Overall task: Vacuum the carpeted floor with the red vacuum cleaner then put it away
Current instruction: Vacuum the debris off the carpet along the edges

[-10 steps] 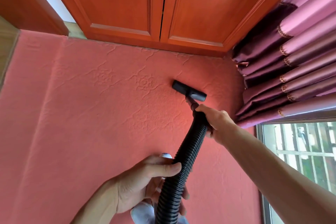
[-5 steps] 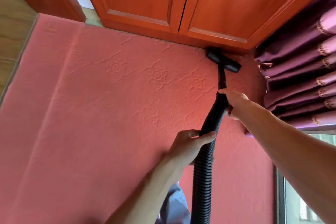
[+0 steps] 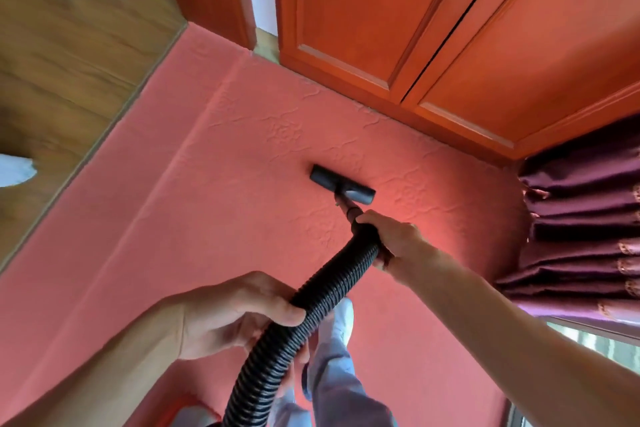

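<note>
Head camera: a person's right hand (image 3: pixel 394 239) wraps its fingers around the top of a black ribbed hose (image 3: pixel 311 312), while the left hand (image 3: pixel 235 315) clasps it lower down — at about 6 o'clock. The black floor nozzle (image 3: pixel 341 183) rests flat on the red carpet (image 3: pixel 173 218), with wooden cabinet doors (image 3: pixel 450 28) at 12 o'clock and purple curtains (image 3: pixel 585 218) at 3 o'clock.
</note>
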